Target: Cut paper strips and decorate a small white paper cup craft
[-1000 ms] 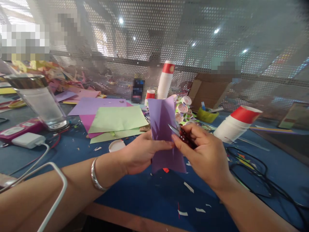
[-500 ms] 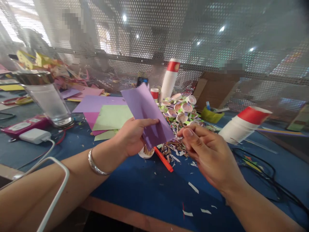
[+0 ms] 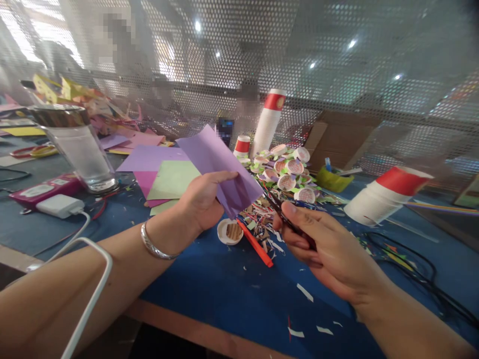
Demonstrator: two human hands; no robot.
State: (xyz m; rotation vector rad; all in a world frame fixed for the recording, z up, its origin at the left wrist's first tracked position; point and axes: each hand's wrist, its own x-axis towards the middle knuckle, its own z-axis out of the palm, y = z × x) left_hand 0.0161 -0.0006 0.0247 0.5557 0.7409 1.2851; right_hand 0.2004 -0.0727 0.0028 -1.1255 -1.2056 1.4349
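Note:
Held up over the table, a folded-looking sheet of purple paper (image 3: 228, 159) is pinched by my left hand (image 3: 204, 199), its thumb flat across the front. My right hand (image 3: 318, 244) is closed around dark scissors (image 3: 275, 202), whose tips point up and left near the paper's right corner. Much of the scissors' handle is hidden by my fingers. Below the paper lie a small white paper cup piece (image 3: 229, 232) with brown corrugated card in it and an orange-red pen-like stick (image 3: 258, 247).
Paper scraps (image 3: 269, 234) and a pile of decorated cup bottoms (image 3: 286, 169) lie ahead. Stacked paper cups (image 3: 387, 197) lean at right, near black cables (image 3: 419, 279). A water glass (image 3: 82, 154), a white charger (image 3: 60, 205) and coloured sheets (image 3: 174, 179) are at left.
My right hand has turned, so the dark scissors now show more clearly. The purple paper has shifted slightly left, uncovering more of the small cup piece.

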